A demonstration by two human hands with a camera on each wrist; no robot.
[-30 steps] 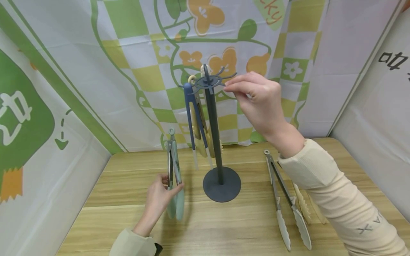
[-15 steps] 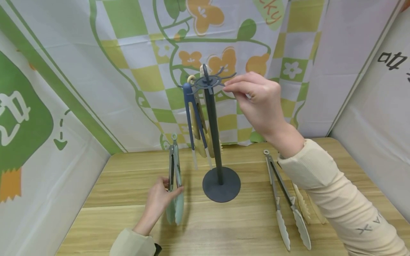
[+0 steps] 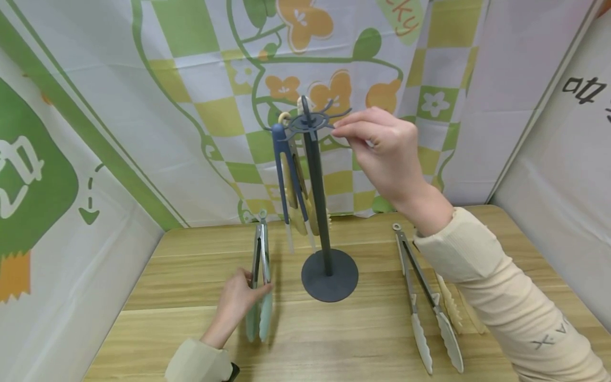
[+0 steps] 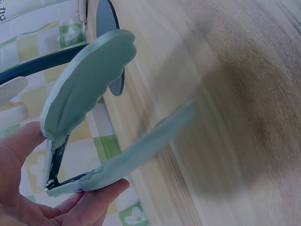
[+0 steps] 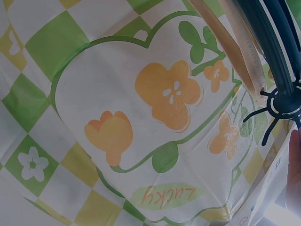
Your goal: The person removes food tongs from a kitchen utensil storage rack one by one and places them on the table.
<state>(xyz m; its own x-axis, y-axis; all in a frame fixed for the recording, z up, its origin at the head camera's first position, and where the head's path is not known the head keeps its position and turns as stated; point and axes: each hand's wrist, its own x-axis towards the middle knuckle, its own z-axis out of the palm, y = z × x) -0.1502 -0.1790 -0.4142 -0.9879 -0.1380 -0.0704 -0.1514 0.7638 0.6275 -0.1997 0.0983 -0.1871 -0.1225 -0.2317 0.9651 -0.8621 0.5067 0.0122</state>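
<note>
In the head view my left hand (image 3: 234, 302) grips mint-green tongs (image 3: 265, 318) between thumb and fingers, ring end toward the back wall and scalloped tips toward me. The left wrist view has the tongs' two green heads (image 4: 84, 84) spread apart. My right hand (image 3: 389, 146) pinches the end of one hook at the top of a dark grey rack (image 3: 319, 201). Blue-handled tongs (image 3: 280, 170) and yellow tongs (image 3: 298, 217) hang on the rack's left side. The right wrist view catches the rack's hooks (image 5: 269, 127) and a bit of my fingers (image 5: 294, 165).
White-tipped tongs (image 3: 448, 339) lie spread on the wooden table (image 3: 363, 339) at the right. Cream tongs (image 3: 447, 300) beside them are partly covered by my right sleeve (image 3: 520, 297). The rack's round base (image 3: 329, 281) stands mid-table, before a patterned cloth wall (image 3: 191, 106).
The mint-green tongs have come down and slightly toward me, their ring end lower and a little to the right. My right hand keeps its pinch on the hook; the rack barely shifts.
</note>
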